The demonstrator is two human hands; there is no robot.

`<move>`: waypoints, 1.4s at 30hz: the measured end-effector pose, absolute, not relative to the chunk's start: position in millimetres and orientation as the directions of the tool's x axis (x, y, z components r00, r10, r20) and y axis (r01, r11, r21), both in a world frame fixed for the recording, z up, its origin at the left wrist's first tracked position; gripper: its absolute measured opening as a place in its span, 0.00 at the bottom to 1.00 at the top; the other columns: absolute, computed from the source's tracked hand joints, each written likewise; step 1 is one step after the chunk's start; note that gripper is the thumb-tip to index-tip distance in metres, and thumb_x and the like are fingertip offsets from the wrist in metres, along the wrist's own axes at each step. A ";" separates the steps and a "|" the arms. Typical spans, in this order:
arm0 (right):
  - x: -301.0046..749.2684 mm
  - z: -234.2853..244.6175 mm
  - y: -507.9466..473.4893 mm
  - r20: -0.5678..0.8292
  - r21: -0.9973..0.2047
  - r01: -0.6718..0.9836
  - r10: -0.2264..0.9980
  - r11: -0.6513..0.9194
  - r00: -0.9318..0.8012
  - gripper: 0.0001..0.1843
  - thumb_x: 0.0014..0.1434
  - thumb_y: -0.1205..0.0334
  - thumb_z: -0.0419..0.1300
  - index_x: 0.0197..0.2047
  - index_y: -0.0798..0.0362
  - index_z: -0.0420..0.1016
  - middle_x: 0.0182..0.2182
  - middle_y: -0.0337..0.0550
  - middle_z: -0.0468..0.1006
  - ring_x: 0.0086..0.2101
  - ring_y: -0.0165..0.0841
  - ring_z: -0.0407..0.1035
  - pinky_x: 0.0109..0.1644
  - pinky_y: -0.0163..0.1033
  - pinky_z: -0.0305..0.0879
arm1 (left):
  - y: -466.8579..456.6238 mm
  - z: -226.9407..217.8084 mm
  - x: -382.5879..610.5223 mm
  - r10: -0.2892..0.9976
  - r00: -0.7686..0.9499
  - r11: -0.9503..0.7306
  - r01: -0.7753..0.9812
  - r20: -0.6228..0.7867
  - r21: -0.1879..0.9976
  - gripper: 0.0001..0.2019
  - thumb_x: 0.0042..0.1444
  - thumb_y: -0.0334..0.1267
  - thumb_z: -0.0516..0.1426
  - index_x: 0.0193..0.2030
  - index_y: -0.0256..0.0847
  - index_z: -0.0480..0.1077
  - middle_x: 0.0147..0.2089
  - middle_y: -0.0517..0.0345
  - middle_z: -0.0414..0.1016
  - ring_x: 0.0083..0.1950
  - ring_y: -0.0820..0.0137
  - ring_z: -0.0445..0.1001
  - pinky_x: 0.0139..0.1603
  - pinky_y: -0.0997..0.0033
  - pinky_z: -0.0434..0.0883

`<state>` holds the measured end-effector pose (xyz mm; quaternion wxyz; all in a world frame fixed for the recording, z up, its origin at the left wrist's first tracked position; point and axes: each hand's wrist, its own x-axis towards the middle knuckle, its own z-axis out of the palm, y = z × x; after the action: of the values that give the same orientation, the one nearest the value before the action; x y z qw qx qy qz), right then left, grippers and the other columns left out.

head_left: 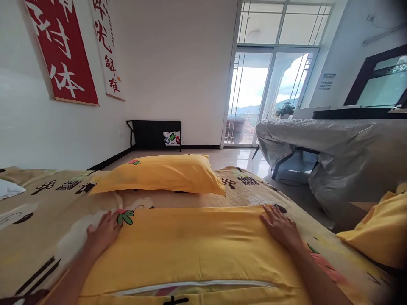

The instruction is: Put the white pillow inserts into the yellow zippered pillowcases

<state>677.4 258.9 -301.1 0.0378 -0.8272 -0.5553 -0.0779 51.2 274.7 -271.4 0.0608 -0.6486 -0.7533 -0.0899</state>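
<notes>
A yellow pillow (190,241) lies flat in front of me on the bed, with a white zipper (197,284) across its near side. The zipper gapes a little, and patterned cloth shows in the gap. My left hand (106,228) rests on the pillow's far left corner beside a printed strawberry with green leaves, fingers stretched out. On the far right corner lies my right hand (281,224), its fingers also extended and flat on the cloth. Just beyond, a second yellow pillow (165,173) sits plump on the beige patterned blanket (73,220).
More yellow cloth (378,220) is bunched at the right edge. A plastic-covered table (318,135) stands beyond the bed on the right, before glass sliding doors (251,93). A black folded panel (149,133) leans against the far wall. Something white (11,188) lies at left.
</notes>
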 end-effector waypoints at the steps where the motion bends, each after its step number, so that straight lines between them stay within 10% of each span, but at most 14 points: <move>1: 676.1 -296.0 260.0 0.188 0.013 0.923 0.907 -0.385 0.376 0.33 0.63 0.49 0.39 0.68 0.52 0.51 0.68 0.46 0.48 0.66 0.37 0.42 0.66 0.51 0.41 | 270.9 -260.7 61.1 0.964 -0.158 0.151 0.987 0.215 0.046 0.26 0.60 0.41 0.40 0.64 0.40 0.58 0.69 0.46 0.53 0.68 0.51 0.51 0.60 0.35 0.52; 4: 649.5 -274.7 261.2 0.311 -0.060 0.946 0.895 -0.318 0.320 0.31 0.61 0.55 0.43 0.65 0.55 0.58 0.66 0.52 0.53 0.65 0.39 0.45 0.65 0.52 0.43 | 252.4 -231.7 114.4 0.974 -0.057 0.048 0.998 0.221 0.046 0.26 0.61 0.39 0.41 0.66 0.40 0.56 0.71 0.52 0.44 0.70 0.59 0.49 0.65 0.44 0.49; 8: 555.0 -256.4 241.9 0.398 -0.259 0.954 0.916 0.153 -0.039 0.31 0.62 0.49 0.44 0.66 0.51 0.56 0.65 0.49 0.56 0.65 0.39 0.46 0.65 0.52 0.46 | 224.4 -238.5 201.5 0.898 0.391 -0.427 0.884 0.202 0.189 0.28 0.64 0.46 0.38 0.70 0.43 0.45 0.72 0.58 0.42 0.72 0.68 0.42 0.70 0.58 0.47; 12: 477.5 -265.4 212.7 0.117 -0.410 0.732 0.827 0.544 -0.549 0.32 0.64 0.44 0.44 0.68 0.44 0.49 0.66 0.42 0.51 0.65 0.36 0.45 0.66 0.48 0.44 | 219.0 -275.4 231.4 0.855 0.519 -0.492 0.821 -0.020 0.291 0.29 0.64 0.53 0.35 0.69 0.46 0.45 0.72 0.58 0.40 0.72 0.66 0.41 0.70 0.54 0.45; 18: 508.1 -277.3 229.3 -0.050 -0.358 0.869 0.922 0.343 -0.385 0.33 0.64 0.40 0.40 0.68 0.42 0.47 0.68 0.39 0.41 0.67 0.36 0.34 0.68 0.52 0.31 | 240.8 -281.0 205.8 0.923 0.372 -0.345 0.912 -0.095 0.221 0.27 0.64 0.53 0.37 0.68 0.55 0.46 0.72 0.64 0.35 0.73 0.67 0.36 0.70 0.50 0.40; 42: 594.1 -303.1 262.4 0.128 -0.103 0.986 0.981 -0.131 0.144 0.32 0.64 0.44 0.39 0.68 0.46 0.51 0.67 0.41 0.49 0.66 0.36 0.40 0.68 0.52 0.35 | 259.6 -272.1 161.8 0.996 0.068 -0.063 0.995 -0.051 0.081 0.29 0.63 0.51 0.38 0.69 0.45 0.48 0.72 0.53 0.41 0.72 0.62 0.42 0.67 0.47 0.46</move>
<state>594.1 262.4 -303.1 0.0813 -0.7519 -0.6540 -0.0147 161.8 259.6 -272.1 -0.0468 -0.7291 -0.6828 -0.0092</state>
